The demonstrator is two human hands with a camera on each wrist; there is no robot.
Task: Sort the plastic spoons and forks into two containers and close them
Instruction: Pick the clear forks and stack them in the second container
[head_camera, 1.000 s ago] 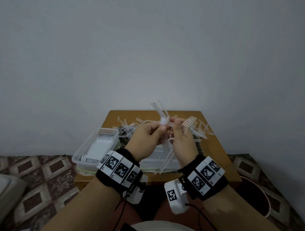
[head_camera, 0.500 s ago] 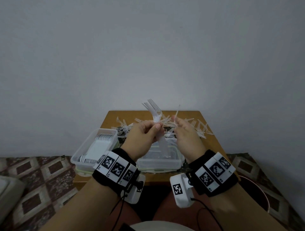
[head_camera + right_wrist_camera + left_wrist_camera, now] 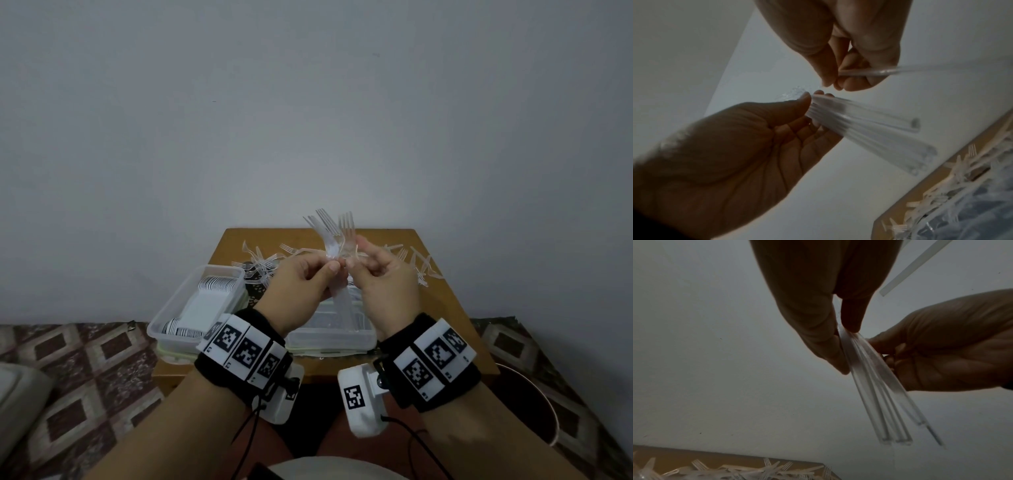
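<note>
Both hands are raised above the table. My left hand (image 3: 334, 265) pinches a fanned bunch of clear plastic forks (image 3: 325, 233), tines up. The left wrist view shows the bunch's handles (image 3: 875, 386) under the left hand (image 3: 840, 344). My right hand (image 3: 352, 262) pinches a single clear fork (image 3: 347, 229) right beside the bunch. The right wrist view shows that fork's handle (image 3: 879, 72) in the right hand (image 3: 830, 84). An open container (image 3: 154, 330) at the left holds stacked white spoons (image 3: 212, 291). A second clear container (image 3: 329, 339) sits below the hands.
Several loose clear forks (image 3: 267, 263) lie scattered across the back of the small wooden table (image 3: 445, 325), more at the right (image 3: 421, 267). A wall stands close behind. A round bin (image 3: 548, 411) is on the patterned floor at the right.
The right hand has turned its single fork tines-up and brought it against the left hand's bunch. Both hands rose slightly; the left hand keeps its bunch.
</note>
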